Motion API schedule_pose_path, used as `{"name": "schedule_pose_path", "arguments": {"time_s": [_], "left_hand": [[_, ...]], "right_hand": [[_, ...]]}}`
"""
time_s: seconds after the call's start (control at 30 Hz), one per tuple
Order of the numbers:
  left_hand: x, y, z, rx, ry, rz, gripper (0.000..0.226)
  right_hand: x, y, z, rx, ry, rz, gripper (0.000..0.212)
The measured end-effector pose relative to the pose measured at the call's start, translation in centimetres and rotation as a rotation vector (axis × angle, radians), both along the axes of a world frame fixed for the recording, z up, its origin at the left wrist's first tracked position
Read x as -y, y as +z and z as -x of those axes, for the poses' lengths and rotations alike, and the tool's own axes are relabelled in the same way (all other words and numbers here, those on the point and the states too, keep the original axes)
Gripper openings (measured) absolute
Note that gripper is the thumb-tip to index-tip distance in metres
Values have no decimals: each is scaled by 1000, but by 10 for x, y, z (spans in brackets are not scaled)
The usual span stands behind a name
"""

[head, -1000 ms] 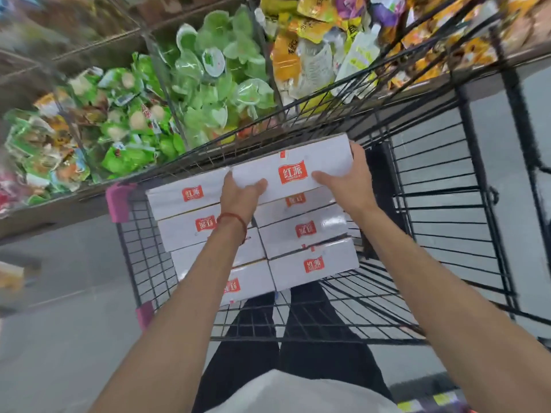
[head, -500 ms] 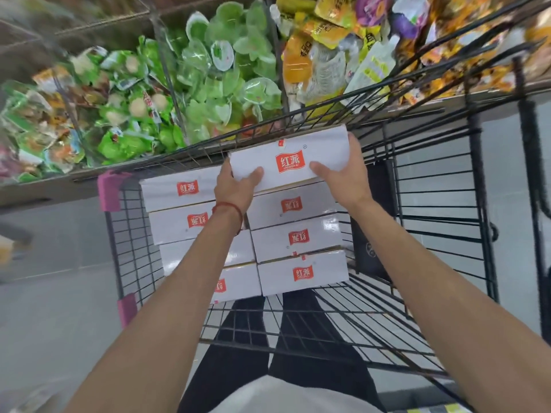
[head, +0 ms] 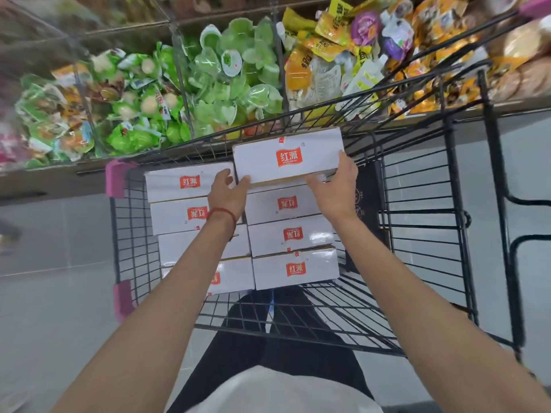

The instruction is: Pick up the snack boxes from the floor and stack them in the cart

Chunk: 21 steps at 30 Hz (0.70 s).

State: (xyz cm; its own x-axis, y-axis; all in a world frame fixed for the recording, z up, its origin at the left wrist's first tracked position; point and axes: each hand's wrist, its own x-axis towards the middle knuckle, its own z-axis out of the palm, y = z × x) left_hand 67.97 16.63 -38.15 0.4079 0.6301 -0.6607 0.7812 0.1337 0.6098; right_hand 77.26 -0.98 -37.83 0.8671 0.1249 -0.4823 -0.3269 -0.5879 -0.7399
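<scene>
Placing a white snack box (head: pixel 316 152) on the right-hand column of stacked boxes (head: pixel 293 236) at the far edge of the cart (head: pixel 417 225), the left hand (head: pixel 228 193) and right hand (head: pixel 337 189) both grip its near edge. It does not look seated yet, so the next move is probably to lower it flush, square it and let go.
</scene>
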Motion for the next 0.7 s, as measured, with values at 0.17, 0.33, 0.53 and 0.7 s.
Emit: {"name": "schedule_pose_path", "arguments": {"time_s": [0.17, 0.33, 0.53, 0.7], "left_hand": [[-9, 13, 51, 54, 62, 45, 41], [-23, 31, 111, 114, 71, 20, 23], [-53, 48, 213, 197, 217, -54, 24], [-83, 67, 321, 276, 377, -162, 21]], "right_hand": [[-19, 13, 53, -20, 23, 43, 70], [-55, 29, 122, -85, 211, -16, 52], [-114, 48, 212, -99, 420, -76, 38], [-168, 67, 303, -91, 486, -140, 33]]}}
